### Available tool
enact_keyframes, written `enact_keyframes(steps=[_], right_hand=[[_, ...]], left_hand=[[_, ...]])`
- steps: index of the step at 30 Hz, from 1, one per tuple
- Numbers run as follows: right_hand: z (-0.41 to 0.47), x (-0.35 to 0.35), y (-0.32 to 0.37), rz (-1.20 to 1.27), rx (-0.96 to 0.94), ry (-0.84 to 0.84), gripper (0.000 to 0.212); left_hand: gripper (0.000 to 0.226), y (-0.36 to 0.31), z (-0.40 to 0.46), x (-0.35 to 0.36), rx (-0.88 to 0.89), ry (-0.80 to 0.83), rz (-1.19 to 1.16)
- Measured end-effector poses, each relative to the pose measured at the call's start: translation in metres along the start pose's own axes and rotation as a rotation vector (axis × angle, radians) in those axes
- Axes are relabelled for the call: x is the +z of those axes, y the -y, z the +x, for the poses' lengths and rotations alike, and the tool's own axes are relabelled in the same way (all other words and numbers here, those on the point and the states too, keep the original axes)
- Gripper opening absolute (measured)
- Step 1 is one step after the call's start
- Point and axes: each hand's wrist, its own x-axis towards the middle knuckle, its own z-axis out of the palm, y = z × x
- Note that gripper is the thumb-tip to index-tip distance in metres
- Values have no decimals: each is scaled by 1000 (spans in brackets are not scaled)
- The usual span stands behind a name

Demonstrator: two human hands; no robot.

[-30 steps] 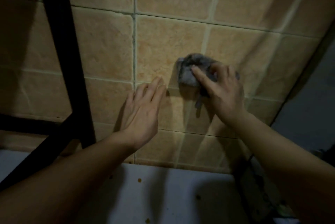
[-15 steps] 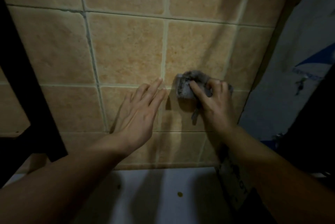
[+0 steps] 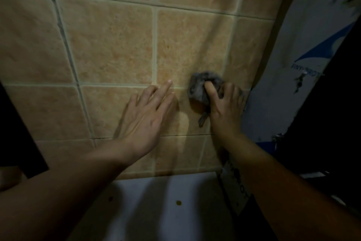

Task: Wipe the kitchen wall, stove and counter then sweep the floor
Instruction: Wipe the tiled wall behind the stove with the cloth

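The tan tiled kitchen wall [image 3: 117, 49] fills most of the head view. My right hand [image 3: 224, 108] grips a crumpled grey cloth [image 3: 197, 88] and presses it to the wall near the wall's right edge. My left hand [image 3: 144, 115] lies flat on the tiles just left of the cloth, fingers straight and together. Below the tiles runs the pale counter [image 3: 166, 209], with a few small brown spots on it.
A white and blue printed sheet [image 3: 304, 49] covers the surface right of the tiles. A dark frame [image 3: 17, 133] crosses the left edge. A dark mass [image 3: 332, 123] stands at the far right.
The view has shifted right along the wall. My right hand has carried the cloth down and rightward across the tiles, and my left hand has followed beside it.
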Motion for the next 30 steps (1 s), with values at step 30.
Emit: enact_keyframes(steps=[30], right_hand=[[-56, 41, 73, 165, -59, 183, 85]], left_hand=[[72, 52, -78, 43, -57, 87, -1]])
